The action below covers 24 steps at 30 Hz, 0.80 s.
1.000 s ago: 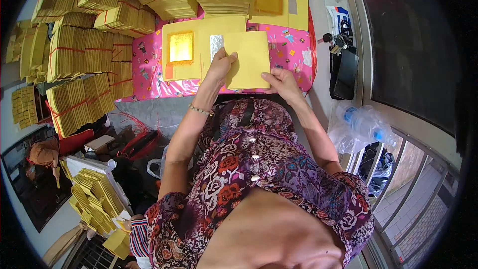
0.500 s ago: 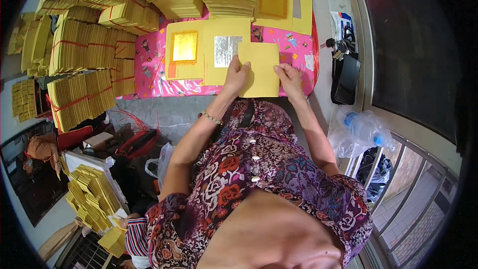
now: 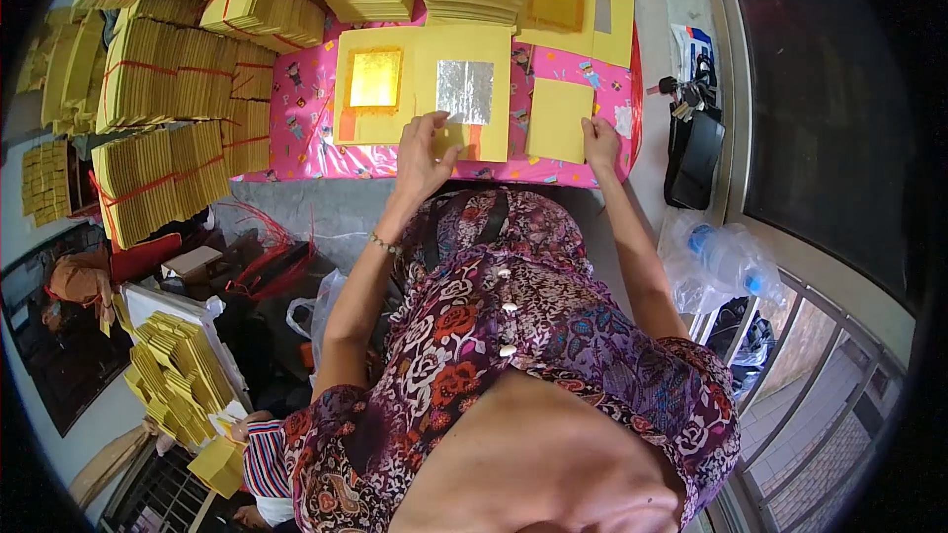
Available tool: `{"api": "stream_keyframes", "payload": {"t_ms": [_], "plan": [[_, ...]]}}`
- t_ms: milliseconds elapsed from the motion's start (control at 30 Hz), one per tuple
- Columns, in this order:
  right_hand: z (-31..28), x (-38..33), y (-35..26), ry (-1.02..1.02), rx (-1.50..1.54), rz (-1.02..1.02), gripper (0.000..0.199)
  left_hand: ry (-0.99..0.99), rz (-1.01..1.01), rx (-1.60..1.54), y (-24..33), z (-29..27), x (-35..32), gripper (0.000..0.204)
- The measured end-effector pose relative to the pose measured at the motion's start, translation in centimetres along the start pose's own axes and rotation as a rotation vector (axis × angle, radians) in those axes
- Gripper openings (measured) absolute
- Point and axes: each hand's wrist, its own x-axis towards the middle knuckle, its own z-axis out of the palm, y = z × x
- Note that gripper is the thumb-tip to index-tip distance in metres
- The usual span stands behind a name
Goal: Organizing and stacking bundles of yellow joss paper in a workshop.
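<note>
Paper first: I see a plain yellow sheet [image 3: 559,119] lying flat on the pink patterned cloth [image 3: 296,143], near its front edge. My right hand [image 3: 599,141] rests on the sheet's lower right corner, fingers loosely together. My left hand [image 3: 427,153] lies spread on the silver-foil sheet [image 3: 464,94] just beside it. A gold-foil sheet [image 3: 373,84] sits further left, with bundled yellow stacks [image 3: 168,89] beyond.

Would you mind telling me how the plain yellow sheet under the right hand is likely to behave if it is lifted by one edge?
The plain yellow sheet lies quite flat on the pink cloth, so it is probably thin, light and floppy. With only the right hand touching its corner, it may slide easily when pushed.
</note>
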Motion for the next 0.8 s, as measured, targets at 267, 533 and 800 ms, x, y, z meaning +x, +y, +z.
{"api": "stream_keyframes", "payload": {"t_ms": [267,533,800], "plan": [[-1.4,-3.8,-9.1,-0.007,-0.080,-0.527,0.034,-0.125,0.185,0.275,-1.1,-0.8,-2.0,0.047],[1.1,-8.5,-15.8,-0.363,-0.244,-0.918,0.041,-0.173,0.236,0.265,-1.5,-0.9,-1.0,0.039],[1.9,-7.0,-15.4,-0.407,-0.186,-0.951,0.029,-0.233,0.280,0.252,-2.4,-1.8,0.1,0.033]]}}
